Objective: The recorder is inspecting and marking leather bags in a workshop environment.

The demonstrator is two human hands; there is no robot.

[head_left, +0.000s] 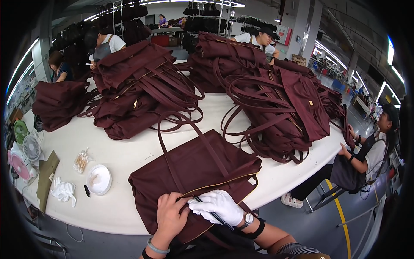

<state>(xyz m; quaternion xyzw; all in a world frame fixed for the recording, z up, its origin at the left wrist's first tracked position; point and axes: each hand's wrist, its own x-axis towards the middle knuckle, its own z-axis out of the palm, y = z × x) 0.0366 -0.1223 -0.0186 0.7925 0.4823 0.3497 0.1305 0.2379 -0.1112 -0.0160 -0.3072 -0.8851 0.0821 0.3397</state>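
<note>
A dark burgundy tote bag (194,155) lies on the white table in front of me, its two long handles stretched toward the far side. A gold zipper (217,182) runs along its near opening. My bare left hand (171,214) is closed on the fabric edge by the zipper's left end. Beside it, my right hand (220,206), in a white glove, grips a slim black pen-like tool (218,218). The tool slants across the glove, its upper end close to my left fingers at the zipper edge. What its tip touches is too small to tell.
Burgundy bags are piled at far left (129,82) and right (289,103), handles trailing over the table (108,216). At left are a white bowl (107,183), cotton swabs (81,162), a crumpled white glove (64,191) and small fans (31,147). A person (366,151) sits at right; others work behind the piles.
</note>
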